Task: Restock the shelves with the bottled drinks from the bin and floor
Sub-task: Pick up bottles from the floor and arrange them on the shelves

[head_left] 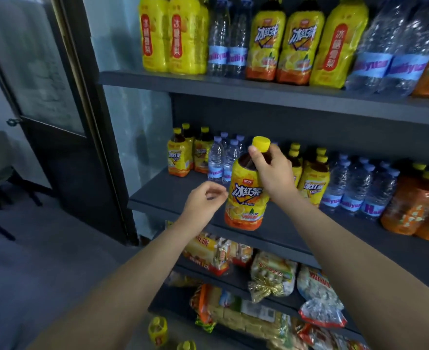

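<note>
Head view: tea bottle (245, 197) in grip of right hand (274, 173), slack left hand (204, 203) alongside

Right hand (271, 173): grips the neck of an iced tea bottle (246, 193), centre frame.
Left hand (204, 202): loosely curled, holding nothing, just left of the bottle.
Middle shelf (173, 195): behind both.

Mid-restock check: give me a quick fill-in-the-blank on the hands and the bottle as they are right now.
The right hand grips the iced tea bottle just below its ___ cap.
The left hand holds ___.
Clear ___ bottles stand on the shelf behind the held bottle.
Missing words: yellow; nothing; water.
</note>
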The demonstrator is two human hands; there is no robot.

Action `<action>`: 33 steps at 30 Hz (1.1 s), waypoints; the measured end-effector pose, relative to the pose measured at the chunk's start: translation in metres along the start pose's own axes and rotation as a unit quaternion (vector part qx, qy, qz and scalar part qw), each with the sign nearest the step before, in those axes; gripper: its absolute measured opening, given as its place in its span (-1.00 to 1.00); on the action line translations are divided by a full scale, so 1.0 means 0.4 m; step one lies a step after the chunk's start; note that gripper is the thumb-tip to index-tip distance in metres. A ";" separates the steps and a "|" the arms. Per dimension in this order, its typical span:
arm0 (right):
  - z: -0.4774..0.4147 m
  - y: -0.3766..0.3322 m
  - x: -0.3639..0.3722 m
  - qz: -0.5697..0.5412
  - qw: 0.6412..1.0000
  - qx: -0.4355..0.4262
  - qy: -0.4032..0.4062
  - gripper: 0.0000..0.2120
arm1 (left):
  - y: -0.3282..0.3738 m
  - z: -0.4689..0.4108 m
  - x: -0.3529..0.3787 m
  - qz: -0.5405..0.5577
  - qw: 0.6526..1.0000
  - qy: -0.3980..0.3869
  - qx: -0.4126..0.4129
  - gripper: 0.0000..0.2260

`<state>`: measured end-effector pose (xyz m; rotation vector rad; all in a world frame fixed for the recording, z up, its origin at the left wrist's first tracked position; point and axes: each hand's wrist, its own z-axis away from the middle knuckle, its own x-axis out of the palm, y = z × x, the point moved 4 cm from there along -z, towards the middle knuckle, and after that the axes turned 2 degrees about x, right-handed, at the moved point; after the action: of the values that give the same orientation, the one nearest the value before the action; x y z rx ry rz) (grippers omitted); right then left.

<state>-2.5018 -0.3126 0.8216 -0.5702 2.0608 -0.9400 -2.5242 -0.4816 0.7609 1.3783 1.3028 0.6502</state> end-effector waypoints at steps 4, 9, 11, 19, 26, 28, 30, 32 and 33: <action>-0.038 0.001 0.110 0.009 1.000 0.011 -0.028 -0.63 | -0.093 -0.052 -0.048 0.000 0.999 0.018 -0.036 -0.91; -0.096 0.002 0.203 -0.004 0.998 0.011 -0.060 -0.59 | -0.182 -0.097 -0.086 -0.012 0.997 0.032 -0.064 -0.90; -0.130 0.009 0.244 -0.012 0.997 0.005 -0.072 -0.57 | -0.208 -0.121 -0.103 -0.014 0.996 0.045 -0.073 -0.90; -0.225 0.055 0.395 -0.033 0.995 0.024 -0.090 -0.52 | -0.306 -0.205 -0.159 -0.023 0.990 0.080 -0.114 -0.89; -0.284 0.055 0.507 -0.001 0.997 0.037 -0.066 -0.52 | -0.375 -0.320 -0.214 0.008 0.991 0.061 -0.119 -0.90; -0.306 0.060 0.542 0.003 0.998 0.044 -0.050 -0.53 | -0.411 -0.366 -0.230 0.016 0.993 0.036 -0.112 -0.90; -0.329 0.065 0.577 0.011 0.998 0.059 -0.032 -0.53 | -0.448 -0.413 -0.246 0.025 0.993 0.012 -0.115 -0.90; -0.351 0.071 0.616 0.019 0.997 0.074 -0.016 -0.53 | -0.489 -0.460 -0.261 0.028 0.993 -0.010 -0.116 -0.89; -0.361 0.076 0.634 0.024 0.996 0.083 -0.008 -0.53 | -0.510 -0.482 -0.266 0.027 0.993 -0.023 -0.113 -0.88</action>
<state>-2.7699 -0.3982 0.7390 -0.4371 1.9518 -1.0639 -2.7952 -0.5544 0.6540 1.2390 1.1216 0.7731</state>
